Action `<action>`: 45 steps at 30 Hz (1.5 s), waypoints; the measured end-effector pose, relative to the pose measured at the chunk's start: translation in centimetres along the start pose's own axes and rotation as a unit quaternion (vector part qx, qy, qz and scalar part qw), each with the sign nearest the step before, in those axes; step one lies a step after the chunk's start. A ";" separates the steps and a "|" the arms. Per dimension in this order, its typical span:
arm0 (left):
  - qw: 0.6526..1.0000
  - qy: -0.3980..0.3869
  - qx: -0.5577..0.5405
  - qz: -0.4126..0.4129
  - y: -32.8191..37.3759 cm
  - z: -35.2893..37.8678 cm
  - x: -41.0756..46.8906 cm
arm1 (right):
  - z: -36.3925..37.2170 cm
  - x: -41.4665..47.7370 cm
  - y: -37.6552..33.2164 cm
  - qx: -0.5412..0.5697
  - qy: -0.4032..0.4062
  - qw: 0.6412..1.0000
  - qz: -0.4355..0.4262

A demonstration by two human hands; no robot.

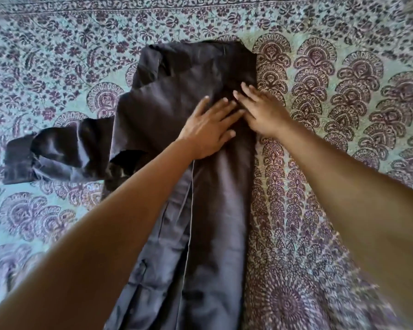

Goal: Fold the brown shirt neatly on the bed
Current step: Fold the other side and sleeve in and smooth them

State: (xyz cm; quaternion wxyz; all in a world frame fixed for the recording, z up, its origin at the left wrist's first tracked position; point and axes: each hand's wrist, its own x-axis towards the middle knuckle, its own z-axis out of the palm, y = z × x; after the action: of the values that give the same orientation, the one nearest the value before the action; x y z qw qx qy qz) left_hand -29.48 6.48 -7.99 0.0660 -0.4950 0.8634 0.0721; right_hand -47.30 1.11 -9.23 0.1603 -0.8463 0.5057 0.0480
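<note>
Two bare forearms reach in from the near edge and cover part of the view: the left one crosses over the near left part of the shirt point(215, 210), hiding the cloth beneath it, and the right one lies over the bedspread point(332, 103) to the right of the shirt.

The shirt lies flat on the bedspread, a little left of the middle, and is the only thing on it. Its right side is folded over, giving a straight edge down the right. Its long axis runs from the near edge of the view away toward the far side, with the collar end farthest off and the hem end nearest, running out of view at the bottom. A light seam line runs along that same axis down the middle of the near half.

Farther on, both hands rest on the cloth around mid-length. The left hand point(210, 129) lies palm down with fingers spread, gripping nothing. The right hand point(260, 110) lies just beside it, fingers extended flat at the right edge, also gripping nothing; the fingertips of the two hands meet or nearly meet.

To the left, one sleeve point(57, 153) sticks out sideways, crumpled, its cuff pointing left.

The bedspread is teal with dark paisley and floral print, and a patterned border runs along its far edge.
</note>
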 end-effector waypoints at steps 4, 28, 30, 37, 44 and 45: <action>0.984 -0.061 0.040 0.160 3.1 2.8 -5.0 | 0.6 -3.0 -3.0 -0.012 0.001 0.996 -0.086; 0.926 -0.107 -0.020 0.361 16.6 9.3 -35.0 | 8.0 -21.4 -13.3 -0.017 -0.034 0.999 0.016; 0.909 -0.113 -0.025 0.400 18.7 10.3 -39.8 | 7.5 -21.4 -14.0 -0.026 -0.043 0.998 0.035; 0.950 -0.037 -0.072 0.301 20.3 8.7 -43.6 | 8.7 -26.3 -17.0 -0.027 -0.058 0.997 -0.044; 0.978 -0.117 -0.081 0.155 20.4 9.2 -44.7 | 11.6 -34.4 -19.1 0.017 -0.050 0.998 -0.018; 0.978 -0.120 -0.088 0.146 21.5 9.6 -46.1 | 11.7 -35.3 -19.4 0.021 -0.050 0.998 -0.016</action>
State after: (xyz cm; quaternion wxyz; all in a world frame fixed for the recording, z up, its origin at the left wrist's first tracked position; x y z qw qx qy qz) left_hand -24.50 57.99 -7.55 0.1145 -0.3553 0.9023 0.2155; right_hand -46.53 42.99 -7.41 0.2037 -0.8475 0.4840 0.0770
